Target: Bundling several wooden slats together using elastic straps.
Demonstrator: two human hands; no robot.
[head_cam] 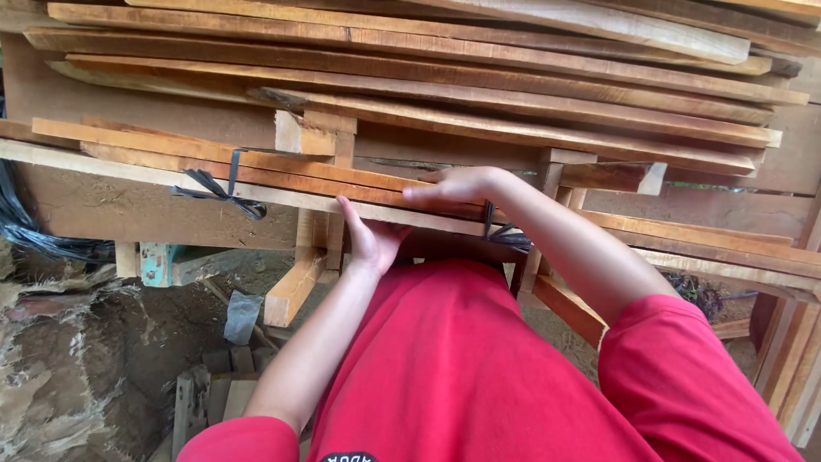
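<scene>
The bundle of long reddish wooden slats (282,175) is pinched between the flat right hand (453,184) above and the open left hand (369,239) beneath; fingers could be caught, or splinters taken, if it slides.

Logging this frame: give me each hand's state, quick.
Left hand: open, palm pressed under the tied bundle of wooden slats.
Right hand: open, flat on top of it.

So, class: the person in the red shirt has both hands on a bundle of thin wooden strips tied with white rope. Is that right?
Not quite. In the head view the bundle of strips is tied with dark strap, not white rope. The rest holds: the red shirt is there, the left hand presses up under the bundle and the right hand lies on top.
</scene>
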